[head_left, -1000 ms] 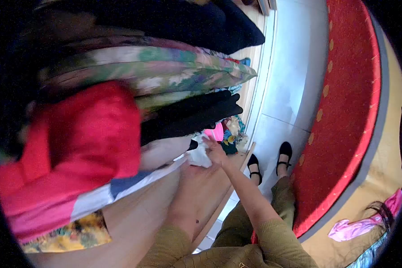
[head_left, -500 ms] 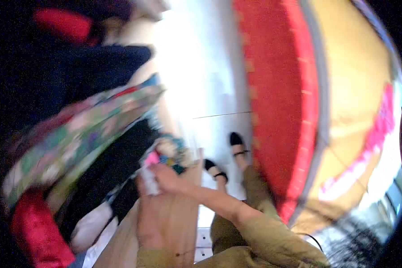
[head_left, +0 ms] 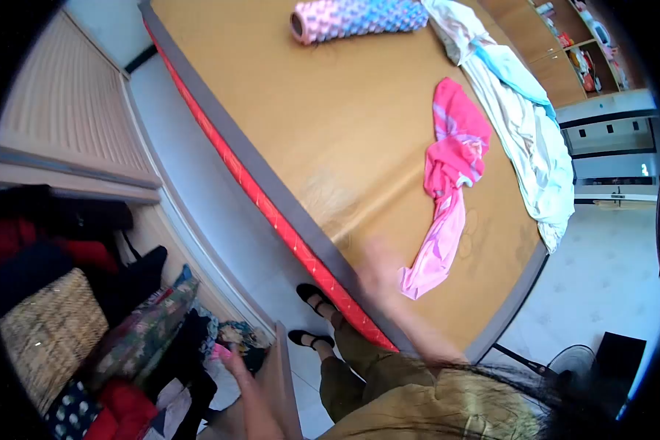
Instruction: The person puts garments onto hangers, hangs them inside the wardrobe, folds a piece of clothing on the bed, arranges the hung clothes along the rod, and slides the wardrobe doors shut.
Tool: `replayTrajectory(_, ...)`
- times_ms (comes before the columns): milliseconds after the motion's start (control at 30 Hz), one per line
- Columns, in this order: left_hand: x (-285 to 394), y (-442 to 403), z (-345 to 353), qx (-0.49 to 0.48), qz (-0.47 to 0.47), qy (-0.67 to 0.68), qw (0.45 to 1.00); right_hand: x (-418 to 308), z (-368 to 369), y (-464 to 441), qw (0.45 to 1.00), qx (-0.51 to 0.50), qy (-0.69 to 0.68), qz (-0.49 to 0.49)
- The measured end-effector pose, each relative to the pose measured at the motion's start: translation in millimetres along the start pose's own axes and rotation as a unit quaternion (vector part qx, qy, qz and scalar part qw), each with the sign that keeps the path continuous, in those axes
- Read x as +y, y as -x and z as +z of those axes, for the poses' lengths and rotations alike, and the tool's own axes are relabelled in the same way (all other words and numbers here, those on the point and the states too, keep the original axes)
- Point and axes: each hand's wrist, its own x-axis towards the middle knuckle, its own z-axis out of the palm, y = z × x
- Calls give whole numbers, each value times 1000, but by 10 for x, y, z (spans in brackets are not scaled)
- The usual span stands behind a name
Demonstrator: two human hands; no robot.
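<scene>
My left hand [head_left: 232, 361] is at the lower left, inside the open wardrobe, closed on a small piece of pink cloth [head_left: 220, 353] among the clothes. White fabric hangs just below that hand. Over the near edge of the bed, my right hand [head_left: 378, 271] is smeared by motion, so its fingers cannot be made out. Nearest to it lies a long pink garment [head_left: 444, 227], twisted and stretched across the tan mattress [head_left: 345, 132]. Nothing shows clearly in my right hand.
A pink-and-blue textured roller [head_left: 359, 20] lies at the bed's far side, with white and light-blue bedding [head_left: 517, 125] along the right. Folded clothes and a woven straw item [head_left: 55, 330] fill the wardrobe. A red-edged bed side [head_left: 271, 216] borders the narrow floor strip [head_left: 205, 169].
The view has swung right toward the bed. My right hand has left the wardrobe clothes and moved over the mattress; my left hand stays in the wardrobe.
</scene>
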Motion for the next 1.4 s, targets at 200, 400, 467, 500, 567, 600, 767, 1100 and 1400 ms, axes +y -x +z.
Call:
replayTrajectory(200,1509,1487,613,-142,23,218,965,1779,-469,68,899,24,111,423)
replayTrajectory(400,2795,2664,630,-356,-19,189,915,41,-558,50,933,-108,-212,271)
replayTrajectory(467,2946,2752,612,-427,-80,251,865,-723,-802,229,893,-179,-391,133)
replayTrajectory(500,2958,2724,594,-461,-112,289,831,-1013,-958,353,874,-198,-444,29)
replayTrajectory(567,3083,2739,373,-421,-122,296,849,-1311,-1261,505,858,-283,-428,-12)
replayTrajectory(600,3141,2732,235,-401,-124,301,856,-1313,-1282,530,841,-293,-453,-45)
replayTrajectory(767,3500,2855,-579,-343,-60,460,817,-1212,-1725,132,901,-151,-396,-90)
replayTrajectory(1100,3845,4802,-2122,-359,413,450,706,-1838,-1143,-863,949,-26,-271,-157)
replayTrajectory(1400,3476,4366,-2619,101,337,481,803,-2498,-1896,-2041,702,-100,-691,-136)
